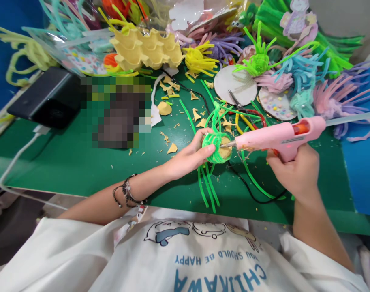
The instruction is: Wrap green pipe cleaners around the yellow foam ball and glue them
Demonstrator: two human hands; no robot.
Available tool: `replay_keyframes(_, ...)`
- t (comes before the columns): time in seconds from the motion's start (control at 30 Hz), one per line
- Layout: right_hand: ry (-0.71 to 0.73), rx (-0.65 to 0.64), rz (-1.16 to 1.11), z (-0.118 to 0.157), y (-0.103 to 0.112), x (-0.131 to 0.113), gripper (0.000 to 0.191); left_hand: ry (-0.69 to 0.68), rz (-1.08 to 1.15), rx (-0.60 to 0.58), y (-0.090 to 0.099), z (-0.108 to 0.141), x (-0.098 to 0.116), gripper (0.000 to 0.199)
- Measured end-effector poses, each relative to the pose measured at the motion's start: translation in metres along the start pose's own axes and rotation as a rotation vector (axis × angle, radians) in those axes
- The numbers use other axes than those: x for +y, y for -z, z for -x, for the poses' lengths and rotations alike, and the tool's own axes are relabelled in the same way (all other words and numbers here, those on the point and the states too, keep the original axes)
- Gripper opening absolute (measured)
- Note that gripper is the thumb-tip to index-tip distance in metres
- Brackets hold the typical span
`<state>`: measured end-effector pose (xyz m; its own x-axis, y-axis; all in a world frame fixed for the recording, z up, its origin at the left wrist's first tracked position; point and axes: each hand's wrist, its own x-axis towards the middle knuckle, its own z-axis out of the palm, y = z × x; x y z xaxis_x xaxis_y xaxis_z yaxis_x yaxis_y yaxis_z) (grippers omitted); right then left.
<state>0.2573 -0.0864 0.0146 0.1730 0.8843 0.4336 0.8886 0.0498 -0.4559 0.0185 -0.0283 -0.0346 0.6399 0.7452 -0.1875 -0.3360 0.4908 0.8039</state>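
Observation:
Between the thumb and fingers of my left hand (192, 156) is a round piece wrapped in green pipe cleaners (212, 147), with loose green ends hanging below it. A tan cardboard core (225, 148) shows on its right side. My right hand (297, 170) grips the handle of a pink hot glue gun (266, 136), fingers around the orange trigger. Its metal nozzle points left and meets the cardboard core; whether glue is coming out cannot be seen. A clear glue stick (351, 117) sticks out of the gun's back end.
Behind the hands lie scissors (236, 101), a white disc (235, 85), torn cardboard scraps (197, 115) and a yellow egg carton (145, 48). Bundles of colored pipe cleaners line the back. A black phone (51, 97) with a white cable stands left. A black cord (248, 188) loops below the gun.

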Motion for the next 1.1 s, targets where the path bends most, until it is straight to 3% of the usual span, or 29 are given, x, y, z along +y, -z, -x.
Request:
replay_keyframes(0.47, 0.016, 0.05, 0.0, -0.0004, -0.0005, 0.0, 0.029, -0.005, -0.078, -0.025, -0.0014, 0.0013, 0.0029, 0.059)
replay_keyframes(0.8, -0.088, -0.04, -0.007, 0.0013, 0.0018, -0.0068, 0.029, 0.023, 0.06, -0.027, -0.0023, -0.0011, 0.0018, 0.055)
replay_keyframes(1.1, -0.043, -0.031, -0.018, -0.0024, 0.0019, -0.0037, 0.024, 0.003, 0.106, -0.073, -0.0066, -0.0005, 0.0055, 0.056)
